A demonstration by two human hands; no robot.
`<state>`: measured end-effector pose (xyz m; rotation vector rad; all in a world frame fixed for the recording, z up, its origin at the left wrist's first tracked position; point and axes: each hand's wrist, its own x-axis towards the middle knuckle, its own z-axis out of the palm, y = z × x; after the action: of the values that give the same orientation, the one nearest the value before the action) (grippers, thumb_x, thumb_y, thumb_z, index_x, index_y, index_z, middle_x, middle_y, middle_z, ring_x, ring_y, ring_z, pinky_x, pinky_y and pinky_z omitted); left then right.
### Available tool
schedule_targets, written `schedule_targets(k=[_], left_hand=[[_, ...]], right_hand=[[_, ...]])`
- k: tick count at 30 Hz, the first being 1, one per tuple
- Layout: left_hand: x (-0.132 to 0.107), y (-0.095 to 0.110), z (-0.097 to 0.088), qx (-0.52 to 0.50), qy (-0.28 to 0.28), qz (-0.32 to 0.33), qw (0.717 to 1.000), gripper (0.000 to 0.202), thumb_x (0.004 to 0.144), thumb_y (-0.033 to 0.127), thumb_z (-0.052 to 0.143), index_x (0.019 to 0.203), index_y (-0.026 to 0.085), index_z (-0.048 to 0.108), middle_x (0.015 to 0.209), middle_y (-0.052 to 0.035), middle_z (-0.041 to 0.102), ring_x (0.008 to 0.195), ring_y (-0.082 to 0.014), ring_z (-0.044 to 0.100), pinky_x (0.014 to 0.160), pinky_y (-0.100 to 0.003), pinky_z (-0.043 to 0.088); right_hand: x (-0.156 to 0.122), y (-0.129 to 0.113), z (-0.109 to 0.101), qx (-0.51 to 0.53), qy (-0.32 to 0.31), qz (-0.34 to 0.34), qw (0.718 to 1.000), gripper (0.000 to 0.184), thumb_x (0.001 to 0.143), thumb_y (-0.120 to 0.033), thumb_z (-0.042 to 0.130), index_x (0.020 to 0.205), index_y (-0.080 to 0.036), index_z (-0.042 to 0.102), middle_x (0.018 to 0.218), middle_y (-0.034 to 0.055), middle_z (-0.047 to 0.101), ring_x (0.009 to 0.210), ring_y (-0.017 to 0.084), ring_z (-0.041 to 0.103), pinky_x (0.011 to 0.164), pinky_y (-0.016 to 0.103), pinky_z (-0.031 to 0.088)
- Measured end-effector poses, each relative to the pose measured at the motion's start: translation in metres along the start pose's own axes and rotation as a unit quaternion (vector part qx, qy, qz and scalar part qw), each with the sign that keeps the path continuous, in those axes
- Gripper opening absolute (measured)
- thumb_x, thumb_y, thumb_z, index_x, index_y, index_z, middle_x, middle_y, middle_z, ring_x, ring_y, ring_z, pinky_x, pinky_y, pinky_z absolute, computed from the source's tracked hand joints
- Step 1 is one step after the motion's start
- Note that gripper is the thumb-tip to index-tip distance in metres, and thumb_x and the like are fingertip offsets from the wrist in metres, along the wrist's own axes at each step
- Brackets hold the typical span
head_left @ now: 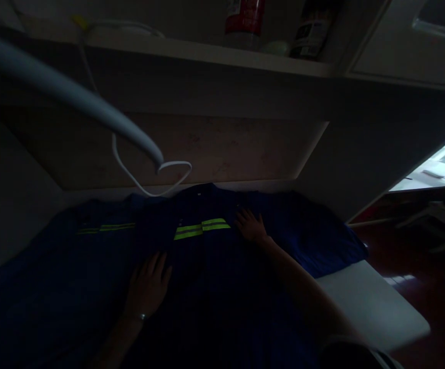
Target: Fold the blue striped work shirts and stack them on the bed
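A dark blue work jacket (214, 266) with yellow-green reflective strips lies spread out in front of me, its collar toward the back wall. My left hand (149, 284) rests flat on its left side, fingers stretched out. On the chest to the right of the strips lies my right hand (251, 224), palm down with fingers spread. Neither hand grips anything. A second blue garment (103, 256), also with a yellow-green strip, is spread to the left, partly under or beside the jacket. Dim light hides the lower parts of both.
Above hangs a shelf (191, 54) holding a red-labelled container (244, 20) and a dark bottle (310, 31). A pale lamp-like arm (72, 102) and a white cord (130, 174) cross at upper left. The white table (376, 302) ends at right, above a reddish floor (437, 318).
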<state>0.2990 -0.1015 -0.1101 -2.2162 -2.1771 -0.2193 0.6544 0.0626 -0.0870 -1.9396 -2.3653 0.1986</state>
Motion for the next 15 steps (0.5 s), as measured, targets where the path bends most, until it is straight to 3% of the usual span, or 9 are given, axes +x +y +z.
schedule_targets(k=[4, 6, 8, 11, 15], left_hand=[[-0.027, 0.000, -0.030, -0.018, -0.023, 0.022, 0.999, 0.059, 0.094, 0.049, 0.038, 0.136, 0.010, 0.054, 0.146, -0.0174, 0.049, 0.132, -0.0317, 0.048, 0.110, -0.048, 0.038], [-0.062, 0.002, -0.046, -0.041, -0.023, 0.028, 0.998, 0.062, 0.092, 0.054, 0.042, 0.137, 0.013, 0.053, 0.145, -0.0146, 0.049, 0.129, -0.0290, 0.050, 0.108, -0.043, 0.042], [-0.109, 0.007, -0.056, -0.053, -0.007, 0.020, 0.998, 0.064, 0.089, 0.058, 0.046, 0.138, 0.019, 0.051, 0.144, -0.0116, 0.051, 0.126, -0.0271, 0.052, 0.104, -0.042, 0.044], [-0.181, 0.021, -0.054, -0.012, 0.019, -0.047, 0.999, 0.057, 0.086, 0.055, 0.051, 0.134, 0.024, 0.056, 0.136, -0.0120, 0.056, 0.114, -0.0315, 0.057, 0.091, -0.048, 0.049], [-0.240, 0.027, -0.029, -0.019, 0.043, -0.140, 0.989, 0.045, 0.089, 0.039, 0.046, 0.126, 0.018, 0.061, 0.123, -0.0175, 0.060, 0.105, -0.0321, 0.061, 0.085, -0.047, 0.051]], right_hand=[[-0.022, 0.011, -0.009, 0.029, 0.066, -0.019, 0.997, 0.045, 0.099, -0.038, 0.036, 0.139, -0.021, 0.050, 0.150, 0.0109, 0.044, 0.136, 0.029, 0.039, 0.114, 0.057, 0.020], [-0.055, 0.023, -0.013, 0.043, 0.128, -0.033, 0.990, 0.043, 0.097, -0.037, 0.040, 0.133, -0.018, 0.056, 0.144, 0.0128, 0.050, 0.131, 0.029, 0.044, 0.113, 0.052, 0.027], [-0.105, 0.037, -0.013, 0.068, 0.190, -0.022, 0.979, 0.045, 0.095, -0.043, 0.042, 0.128, -0.017, 0.059, 0.139, 0.0142, 0.052, 0.128, 0.030, 0.046, 0.110, 0.049, 0.033], [-0.200, 0.057, -0.007, 0.118, 0.249, 0.090, 0.957, 0.055, 0.091, -0.058, 0.042, 0.124, -0.019, 0.060, 0.132, 0.0149, 0.054, 0.121, 0.032, 0.050, 0.102, 0.049, 0.042], [-0.307, 0.074, 0.010, 0.193, 0.170, 0.301, 0.918, 0.071, 0.076, -0.073, 0.051, 0.122, -0.019, 0.058, 0.115, 0.0151, 0.060, 0.093, 0.032, 0.062, 0.072, 0.043, 0.054]])
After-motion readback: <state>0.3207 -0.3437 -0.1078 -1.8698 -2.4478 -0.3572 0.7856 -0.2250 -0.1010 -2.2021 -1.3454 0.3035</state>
